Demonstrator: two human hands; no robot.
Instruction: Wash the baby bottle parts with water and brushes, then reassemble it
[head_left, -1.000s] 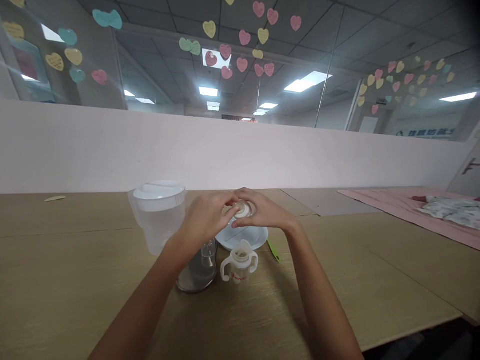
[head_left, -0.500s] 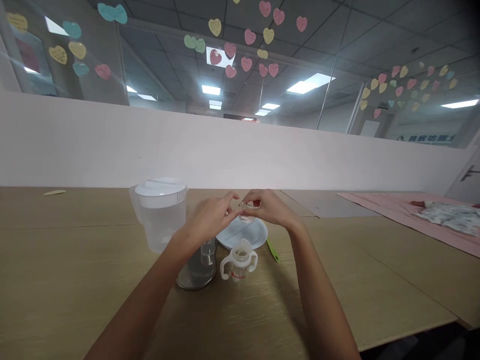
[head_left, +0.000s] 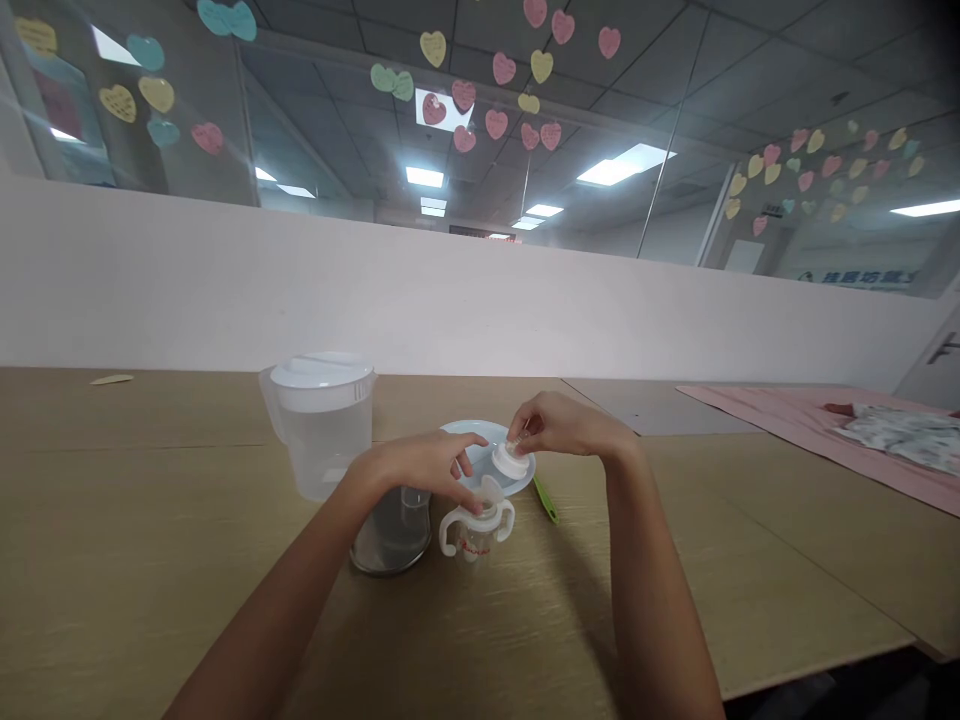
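Head view | table (head_left: 540,620) beneath | jug (head_left: 330,435) left of plate (head_left: 472,429) | my left hand (head_left: 424,465) spreads its fingers at the bottle's (head_left: 480,535) mouth, contact unclear | bottle upright before plate | cap (head_left: 511,464) over plate, pinched by my right hand (head_left: 562,425)

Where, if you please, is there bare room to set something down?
The table is bare left of the left arm, nearer than the pitcher, and between the right arm and pink cloth. Crowded: around plate, bottle, left hand and right hand.
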